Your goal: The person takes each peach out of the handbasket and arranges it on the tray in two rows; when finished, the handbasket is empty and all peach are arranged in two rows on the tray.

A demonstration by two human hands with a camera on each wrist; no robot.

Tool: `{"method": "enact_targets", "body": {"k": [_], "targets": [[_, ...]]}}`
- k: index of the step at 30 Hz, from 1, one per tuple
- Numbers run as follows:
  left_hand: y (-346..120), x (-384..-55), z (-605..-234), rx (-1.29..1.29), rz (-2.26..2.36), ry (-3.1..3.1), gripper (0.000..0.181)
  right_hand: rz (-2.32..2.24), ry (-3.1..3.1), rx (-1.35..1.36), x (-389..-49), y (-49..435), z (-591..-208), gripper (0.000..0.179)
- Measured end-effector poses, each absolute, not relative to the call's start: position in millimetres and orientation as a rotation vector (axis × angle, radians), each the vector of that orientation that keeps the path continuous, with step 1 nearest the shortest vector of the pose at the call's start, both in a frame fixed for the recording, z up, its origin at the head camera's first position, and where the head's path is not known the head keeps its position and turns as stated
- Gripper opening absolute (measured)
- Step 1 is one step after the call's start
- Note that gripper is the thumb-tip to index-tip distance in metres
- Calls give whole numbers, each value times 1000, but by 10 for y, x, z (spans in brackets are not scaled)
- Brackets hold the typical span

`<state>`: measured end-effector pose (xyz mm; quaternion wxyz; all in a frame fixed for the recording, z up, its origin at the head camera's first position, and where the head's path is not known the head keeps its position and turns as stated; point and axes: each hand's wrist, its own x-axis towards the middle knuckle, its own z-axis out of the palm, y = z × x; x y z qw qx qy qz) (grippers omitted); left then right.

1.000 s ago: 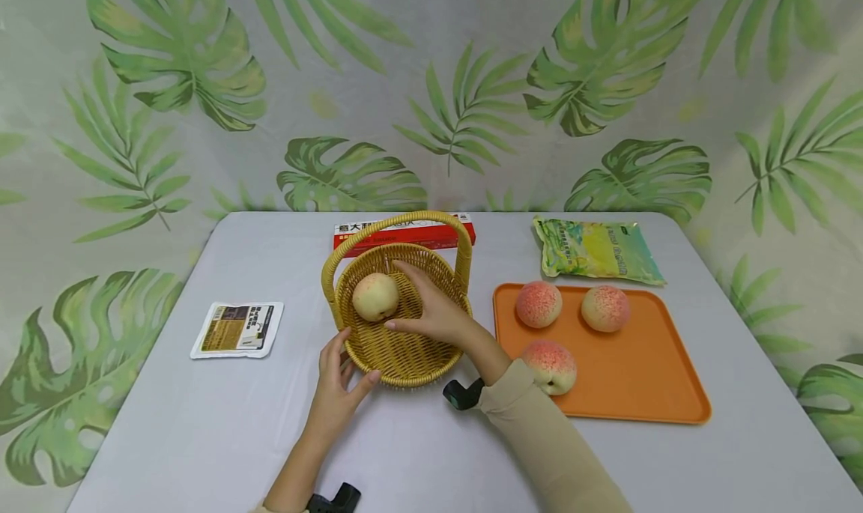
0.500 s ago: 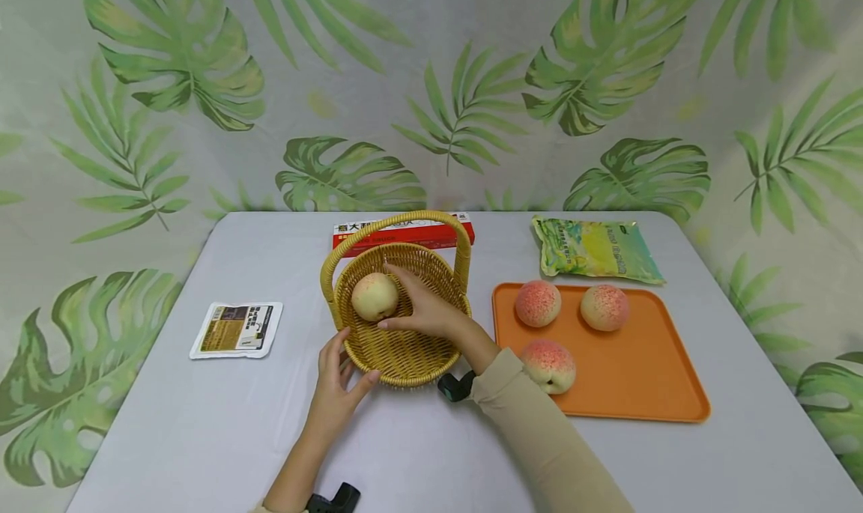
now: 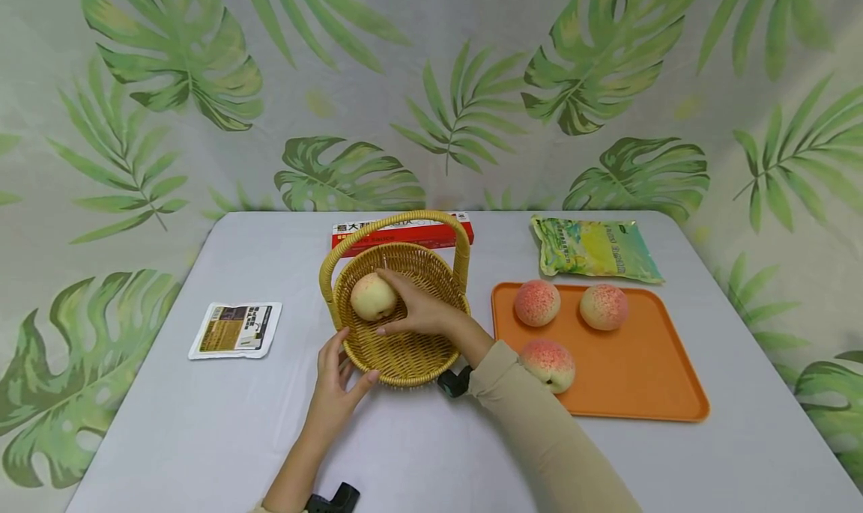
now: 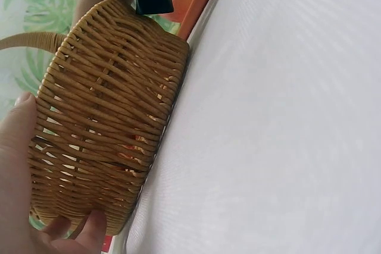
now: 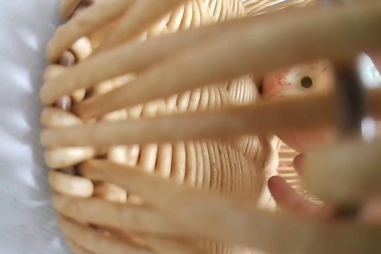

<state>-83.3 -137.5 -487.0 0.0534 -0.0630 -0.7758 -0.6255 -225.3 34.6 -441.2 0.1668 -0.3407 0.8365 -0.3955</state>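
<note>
A yellow wicker basket (image 3: 404,356) with a tall arched handle stands mid-table, and one pale peach (image 3: 373,297) lies inside at its left. My left hand (image 3: 338,382) holds the basket's near left side, thumb and fingers spread along the rim and outer wall. In the left wrist view, its fingertips (image 4: 92,230) rest against the woven side (image 4: 107,105). My right hand (image 3: 421,308) reaches into the basket from the right. Its forefinger overlaps the peach's upper right edge, while the thumb lies just below the fruit. Seen through the weave, the peach (image 5: 297,87) is partly hidden.
An orange tray (image 3: 640,371) on the right bears three pink peaches (image 3: 537,303); my right sleeve passes over its near left corner. A green and yellow bag (image 3: 596,249) lies behind it. A red box (image 3: 431,236) is behind the basket, and a flat white packet (image 3: 236,331) lies left.
My right hand has moved left and slightly down inside the basket, its fingers now about the peach. The left hand, basket and peach stay in place.
</note>
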Motion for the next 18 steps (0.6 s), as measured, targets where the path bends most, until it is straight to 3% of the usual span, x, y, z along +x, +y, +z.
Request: {"method": "enact_targets", "body": {"k": [18], "targets": [[-1374,-828,-4847,-184,-1890,-2371,78,-1122,2451,-959,-2224,296,-4399,78]]}}
